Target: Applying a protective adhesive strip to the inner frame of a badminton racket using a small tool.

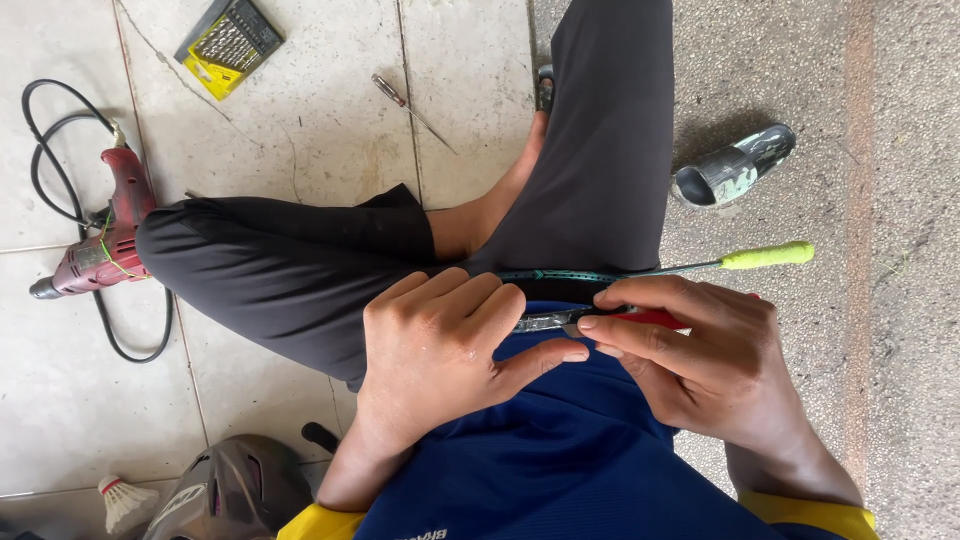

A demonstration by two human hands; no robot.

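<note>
Seated person viewed from above, legs crossed on a tiled floor. A badminton racket lies across the lap, its frame resting against the dark trousers and the blue shirt; the thin shaft runs to the right and ends in a yellow-green grip above the rough concrete.

The left hand is curled over the racket frame, fingers bent down onto it and the thumb stretched out to the right, pressing the frame against the lap. The right hand is clenched around a red-handled tool, whose tip meets the frame just beside the left thumb (the kind of tool cannot be told).

On the tiles to the left lie a red power drill with a looped black cord, a yellow-and-black bit case and a screwdriver. A shuttlecock and a grey helmet sit at the lower left. A sandal lies on the concrete, well apart from the hands.
</note>
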